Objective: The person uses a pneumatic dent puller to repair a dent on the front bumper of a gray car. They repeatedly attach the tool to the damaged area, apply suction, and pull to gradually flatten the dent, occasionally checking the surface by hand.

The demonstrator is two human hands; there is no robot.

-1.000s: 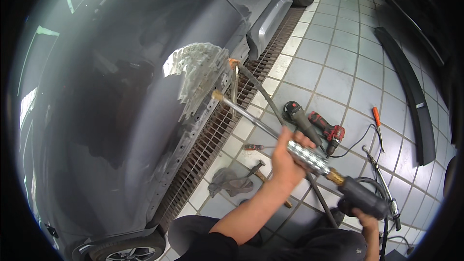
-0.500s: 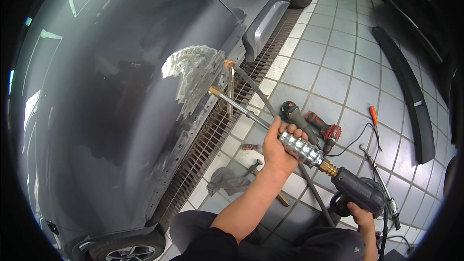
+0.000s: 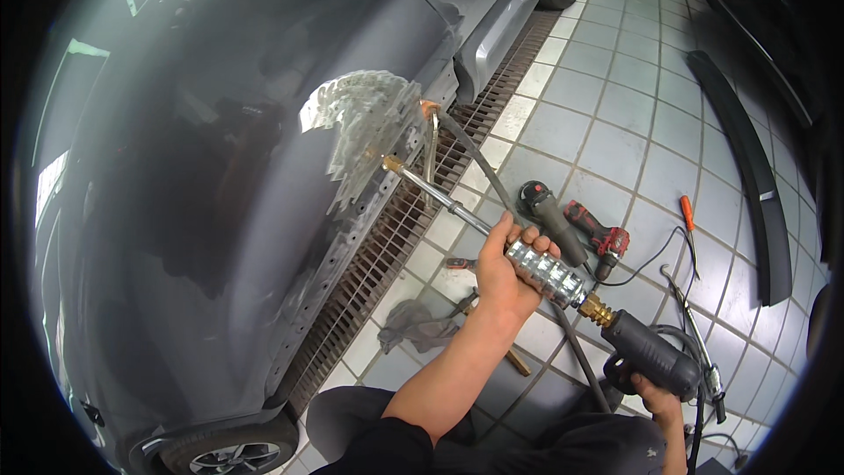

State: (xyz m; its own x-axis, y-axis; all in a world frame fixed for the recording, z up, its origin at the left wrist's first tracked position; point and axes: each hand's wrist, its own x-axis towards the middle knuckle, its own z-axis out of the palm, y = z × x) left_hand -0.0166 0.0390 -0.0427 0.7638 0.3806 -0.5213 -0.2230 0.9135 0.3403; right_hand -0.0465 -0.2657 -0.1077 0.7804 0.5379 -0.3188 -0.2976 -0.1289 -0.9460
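Observation:
My left hand (image 3: 510, 268) is closed around the ribbed metal weight (image 3: 547, 273) of a slide-hammer dent puller (image 3: 444, 202). Behind that weight, my right hand (image 3: 658, 398) grips the black pistol-style handle (image 3: 655, 352), its fingers partly hidden. The puller's brass tip (image 3: 391, 163) is at the lower edge of a grey car's door panel (image 3: 220, 167), beside a sanded bare-metal patch (image 3: 365, 119); whether it touches I cannot tell. A copper-coloured clamp piece (image 3: 430, 109) sits on the sill just beyond the tip, with a dark bar (image 3: 475, 154) running from it toward me.
A floor grate (image 3: 369, 290) runs along the car. On the tiles lie a grinder (image 3: 552, 220), a red-black drill (image 3: 600, 237), an orange-handled screwdriver (image 3: 687, 213), a hammer (image 3: 519, 362) and a grey rag (image 3: 413, 327). A long black trim strip (image 3: 758, 180) lies at right. Cables trail near the handle.
The car and floor tools have shifted slightly right in view. Against the bare patch, the brass tip sits a little closer toward me. Both hands keep their holds.

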